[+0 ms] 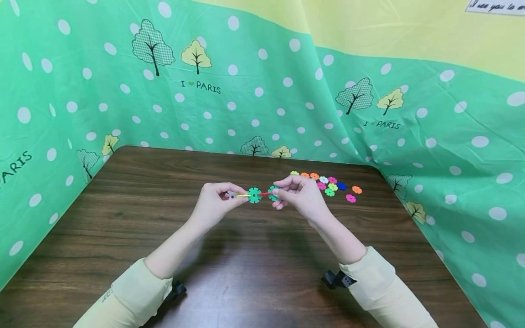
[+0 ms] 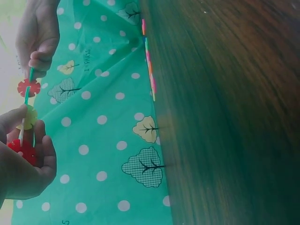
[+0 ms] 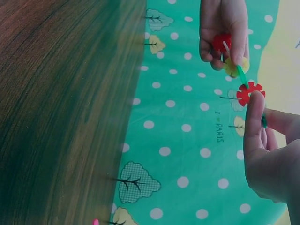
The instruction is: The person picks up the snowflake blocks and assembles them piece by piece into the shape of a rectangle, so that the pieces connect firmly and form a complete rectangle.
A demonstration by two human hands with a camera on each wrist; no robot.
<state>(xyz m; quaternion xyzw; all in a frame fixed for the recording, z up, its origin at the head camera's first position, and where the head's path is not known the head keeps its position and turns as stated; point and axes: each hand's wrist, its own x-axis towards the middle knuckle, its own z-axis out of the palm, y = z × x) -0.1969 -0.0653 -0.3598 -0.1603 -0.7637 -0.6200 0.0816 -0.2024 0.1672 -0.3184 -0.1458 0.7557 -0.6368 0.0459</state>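
Note:
Both hands hold a chain of interlocked, notched plastic snowflake discs above the table. My left hand [image 1: 212, 202] pinches the yellow disc [image 2: 31, 117] between thumb and fingers. Beyond it, inside the same hand, are a white disc [image 1: 230, 194] and a red disc [image 2: 29, 153]. A green disc [image 1: 254, 195] shows face-on between the hands, joined to a red disc [image 3: 250, 95] that stands edge-on in the head view. At the chain's right end, my right hand [image 1: 304, 198] pinches another green disc [image 1: 271, 193], partly covered by the fingers.
Several loose snowflake discs [image 1: 331, 187] in pink, orange, green, white and blue lie on the dark wooden table [image 1: 164, 168], behind and right of the right hand. A green dotted cloth [image 1: 229, 105] hangs around the table's back and sides.

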